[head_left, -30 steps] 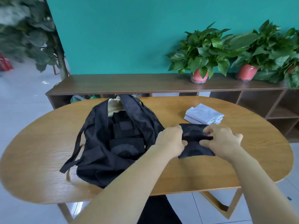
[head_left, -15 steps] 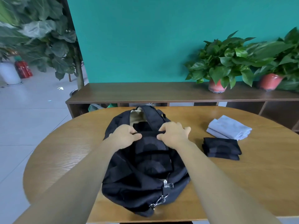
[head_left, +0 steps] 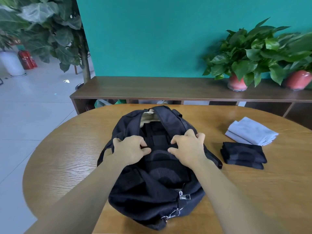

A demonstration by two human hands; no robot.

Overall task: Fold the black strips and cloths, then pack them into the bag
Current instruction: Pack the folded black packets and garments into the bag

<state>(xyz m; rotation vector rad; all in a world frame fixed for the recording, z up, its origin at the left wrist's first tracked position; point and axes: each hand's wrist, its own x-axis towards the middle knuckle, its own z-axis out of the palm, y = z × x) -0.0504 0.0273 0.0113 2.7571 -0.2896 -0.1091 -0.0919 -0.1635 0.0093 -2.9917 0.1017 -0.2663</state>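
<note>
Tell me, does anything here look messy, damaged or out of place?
Nothing stands out. Both hands, left hand and right hand, press a folded black cloth into the open bag. Another folded black stack and white cloth lie neatly on the table.

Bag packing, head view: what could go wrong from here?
1. Both hands are pressing a black piece into the bag; pushing may undo its fold.
2. The bag looks nearly full, yet the black stack and white cloths remain on the table; they might not fit.
</note>
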